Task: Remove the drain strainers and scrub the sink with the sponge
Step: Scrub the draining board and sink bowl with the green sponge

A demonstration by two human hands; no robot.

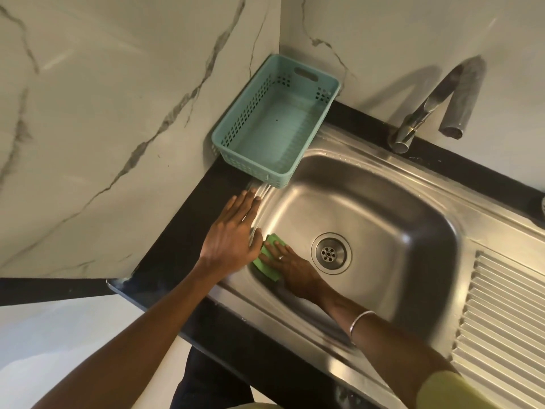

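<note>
A stainless steel sink (392, 219) fills the middle of the view, its round drain (331, 252) showing a perforated metal centre. My right hand (290, 268) lies inside the basin at its left wall and presses a green sponge (267, 261) against the steel with straight fingers. My left hand (233, 231) rests flat, fingers straight, on the sink's left rim and the black counter, just left of the sponge. No loose strainer is in sight.
An empty teal plastic basket (274, 122) stands on the black counter (177, 249) in the back left corner, overhanging the sink rim. A steel tap (427, 104) rises behind the basin. A ribbed draining board (501, 314) lies to the right. Marble walls close off the left and back.
</note>
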